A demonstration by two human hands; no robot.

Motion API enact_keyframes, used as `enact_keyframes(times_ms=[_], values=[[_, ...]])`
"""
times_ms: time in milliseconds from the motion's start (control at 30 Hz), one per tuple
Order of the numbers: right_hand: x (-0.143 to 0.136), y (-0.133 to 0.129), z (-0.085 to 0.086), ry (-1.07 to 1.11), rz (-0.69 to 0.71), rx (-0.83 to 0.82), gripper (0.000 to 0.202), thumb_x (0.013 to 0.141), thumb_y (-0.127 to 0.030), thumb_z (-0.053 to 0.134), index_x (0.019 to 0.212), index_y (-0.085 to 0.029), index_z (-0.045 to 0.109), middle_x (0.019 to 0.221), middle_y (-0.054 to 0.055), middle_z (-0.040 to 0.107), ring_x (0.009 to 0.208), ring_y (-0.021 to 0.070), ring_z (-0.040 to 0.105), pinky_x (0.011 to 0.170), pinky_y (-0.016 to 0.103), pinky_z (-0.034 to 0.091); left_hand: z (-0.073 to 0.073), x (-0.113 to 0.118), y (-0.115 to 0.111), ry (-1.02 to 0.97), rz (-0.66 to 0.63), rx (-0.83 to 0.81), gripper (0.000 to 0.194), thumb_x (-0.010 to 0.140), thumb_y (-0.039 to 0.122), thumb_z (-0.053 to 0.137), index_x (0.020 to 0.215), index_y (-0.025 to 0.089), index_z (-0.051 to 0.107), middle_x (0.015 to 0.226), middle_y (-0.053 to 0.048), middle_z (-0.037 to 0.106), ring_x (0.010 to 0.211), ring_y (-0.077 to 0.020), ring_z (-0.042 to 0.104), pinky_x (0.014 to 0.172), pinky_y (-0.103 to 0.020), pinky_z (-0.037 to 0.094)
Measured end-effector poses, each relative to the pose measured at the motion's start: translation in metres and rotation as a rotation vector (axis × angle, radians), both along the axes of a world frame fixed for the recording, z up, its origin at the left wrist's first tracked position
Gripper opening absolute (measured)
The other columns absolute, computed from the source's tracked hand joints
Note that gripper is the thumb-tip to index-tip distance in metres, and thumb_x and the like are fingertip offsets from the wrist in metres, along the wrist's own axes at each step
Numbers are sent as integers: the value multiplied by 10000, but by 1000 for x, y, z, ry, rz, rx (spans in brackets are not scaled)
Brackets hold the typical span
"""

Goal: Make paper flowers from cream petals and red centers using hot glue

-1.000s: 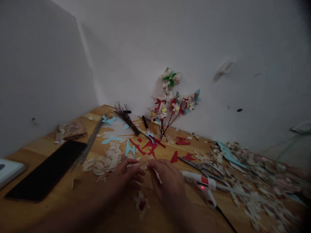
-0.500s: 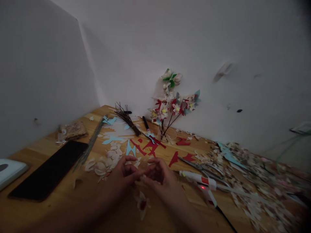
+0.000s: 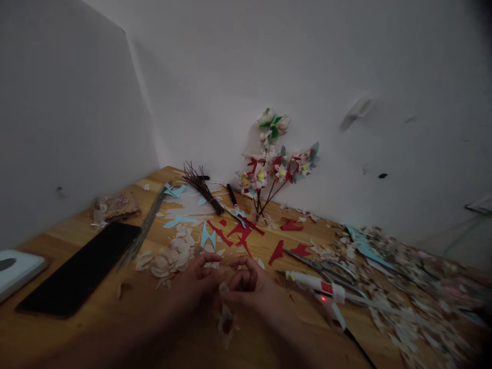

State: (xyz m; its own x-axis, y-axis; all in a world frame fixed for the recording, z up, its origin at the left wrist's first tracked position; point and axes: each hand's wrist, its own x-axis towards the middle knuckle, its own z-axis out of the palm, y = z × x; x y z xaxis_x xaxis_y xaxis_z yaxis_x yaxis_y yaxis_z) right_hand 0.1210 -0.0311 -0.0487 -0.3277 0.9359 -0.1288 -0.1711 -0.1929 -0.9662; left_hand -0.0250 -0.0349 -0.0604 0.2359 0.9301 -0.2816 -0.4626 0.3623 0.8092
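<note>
My left hand and my right hand meet low in the middle of the view, fingertips close together. The right thumb and fingers pinch a small pale petal. The left fingers are closed beside it, and what they hold is hidden. Just below the hands lies a pale flower with a dark red centre. Loose pale petals are heaped beyond my left hand. Red paper scraps and blue paper scraps lie ahead of the hands.
Right of my hands are a glue gun with a red light, scissors and a petal pile. Flowers on stems stand by the wall. A black phone-like slab, wires and a twig bundle lie left.
My right hand has turned slightly, and the pale petal now shows below its fingertips, over the top of the flower. The view has shifted a little.
</note>
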Motion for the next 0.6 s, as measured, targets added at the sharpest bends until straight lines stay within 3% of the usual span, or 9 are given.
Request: enact_keyframes(times_ms=[100,200,433,600], values=[[-5,2,-3,114,-172,-21,474,424,-149,833,796,-205,545,452,-100,618,384,78,520,433,178,391,1,2,-2,-46,30,-27,418,623,380,758,928,176,558,552,37,619,458,-119,569,439,-211,399],[-8,1,0,178,-268,-33,466,419,-171,847,766,-202,537,474,-85,642,436,79,559,495,180,418,0,2,-4,-138,74,2,452,570,246,810,938,182,556,709,12,664,610,-141,627,555,-237,455],[-21,-12,8,288,-306,-112,445,483,-175,828,804,-208,520,631,-48,697,584,118,650,602,225,471,1,2,-6,-214,116,13,442,614,175,788,969,194,526,782,16,667,675,-128,634,629,-249,465],[-20,-12,9,288,-198,-156,452,466,-127,790,795,-222,495,657,-19,707,585,157,652,624,281,477,8,1,-5,-226,134,7,522,541,206,834,947,192,506,652,34,677,579,-129,632,573,-234,448]])
